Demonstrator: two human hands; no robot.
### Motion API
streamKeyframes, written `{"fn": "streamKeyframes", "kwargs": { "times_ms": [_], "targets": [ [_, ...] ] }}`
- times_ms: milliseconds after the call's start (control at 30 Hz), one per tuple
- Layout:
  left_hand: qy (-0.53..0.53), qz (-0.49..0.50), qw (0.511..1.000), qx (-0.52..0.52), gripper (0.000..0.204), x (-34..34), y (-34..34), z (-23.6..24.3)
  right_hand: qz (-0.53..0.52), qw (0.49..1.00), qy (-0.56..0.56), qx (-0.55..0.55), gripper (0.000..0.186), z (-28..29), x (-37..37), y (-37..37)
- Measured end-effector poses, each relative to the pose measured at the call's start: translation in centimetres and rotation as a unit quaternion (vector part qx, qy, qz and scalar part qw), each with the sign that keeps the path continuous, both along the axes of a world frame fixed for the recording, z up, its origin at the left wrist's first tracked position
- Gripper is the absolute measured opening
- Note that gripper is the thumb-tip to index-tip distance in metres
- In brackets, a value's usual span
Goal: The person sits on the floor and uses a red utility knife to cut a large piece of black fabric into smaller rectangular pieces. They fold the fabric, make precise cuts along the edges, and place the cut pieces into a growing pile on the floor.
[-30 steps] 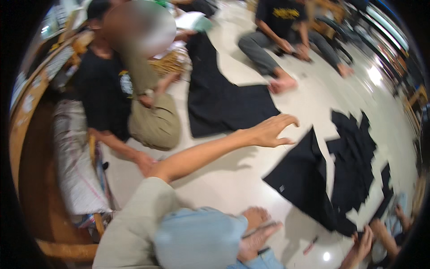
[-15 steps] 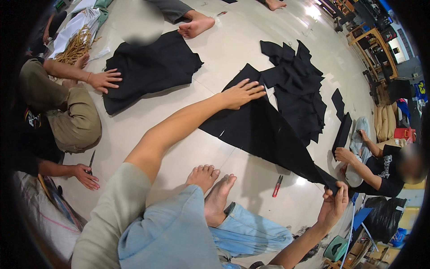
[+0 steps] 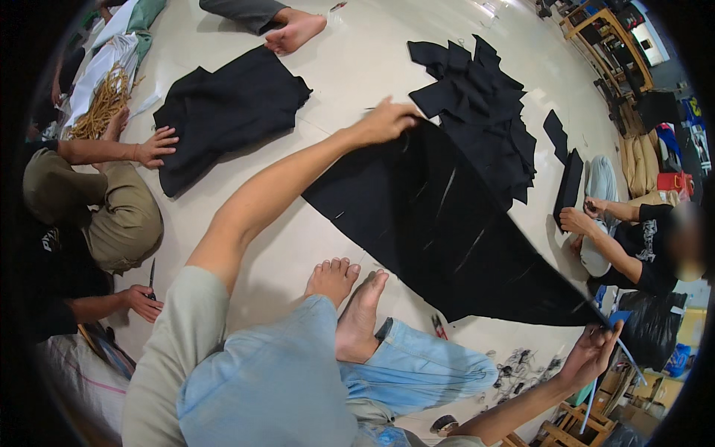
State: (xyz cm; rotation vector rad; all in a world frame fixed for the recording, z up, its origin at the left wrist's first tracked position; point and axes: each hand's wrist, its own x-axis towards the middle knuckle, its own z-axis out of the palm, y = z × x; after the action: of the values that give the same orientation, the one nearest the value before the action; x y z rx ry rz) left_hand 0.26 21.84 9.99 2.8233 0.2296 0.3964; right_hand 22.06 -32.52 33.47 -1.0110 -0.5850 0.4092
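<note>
A large piece of black fabric [image 3: 447,223] is stretched between my two hands, its surface marked with several thin white lines and small slits. My left hand [image 3: 387,121] has closed on the far upper edge of the cloth, with the arm reaching out across the floor. The opposite corner is pinched in my right hand [image 3: 593,354], low on the right. Part of the red-handled thread snips [image 3: 440,326] on the floor shows just below the fabric's near edge.
Beyond the cloth lies a heap of black cut pieces [image 3: 484,112]. A co-worker at left rests a hand on a black fabric stack [image 3: 231,112] and has scissors [image 3: 153,279] by the other hand. Another at right handles a black strip [image 3: 570,186]. Dark scraps [image 3: 521,369] litter the floor.
My left hand has gone from lying spread on the fabric to gripping its edge. The right hand has moved outward and down, pulling the cloth into a wider, tauter sheet.
</note>
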Motion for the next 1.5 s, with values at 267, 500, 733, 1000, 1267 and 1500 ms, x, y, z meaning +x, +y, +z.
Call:
{"fn": "streamKeyframes", "kwargs": {
  "times_ms": [267, 500, 733, 1000, 1267, 1500],
  "targets": [
    [-0.268, 0.135, 0.953, 0.033, 0.016, -6.5, 4.7, 18.2, -0.042, 0.998, 0.04, 0.02, 0.05, -1.2, 7.6, 4.9],
    [-0.39, 0.082, 0.915, -0.066, 0.011, -16.6, -5.3, 21.8, 0.031, 0.997, 0.074, -0.018, 0.049, -5.7, 8.9, -1.2],
    [-0.016, -0.021, 0.99, -0.137, 0.036, -20.7, -19.4, 9.0, -0.2, 0.856, 0.088, -0.469, 0.049, -21.6, 9.8, -5.4],
    [-0.047, 0.157, 0.978, -0.131, 0.041, -18.5, -13.2, -2.5, -0.178, 0.799, -0.263, -0.511, 0.033, -29.0, 0.9, 1.7],
    [-0.023, 0.348, 0.936, -0.037, 0.061, -11.7, -0.4, -8.8, 0.002, 0.778, -0.41, -0.475, 0.04, -29.4, -9.9, 15.6],
    [0.007, 0.367, 0.921, -0.129, 0.031, -11.8, 1.0, -9.0, -0.051, 0.67, -0.505, -0.542, 0.052, -32.6, -11.2, 18.0]
  ]
}}
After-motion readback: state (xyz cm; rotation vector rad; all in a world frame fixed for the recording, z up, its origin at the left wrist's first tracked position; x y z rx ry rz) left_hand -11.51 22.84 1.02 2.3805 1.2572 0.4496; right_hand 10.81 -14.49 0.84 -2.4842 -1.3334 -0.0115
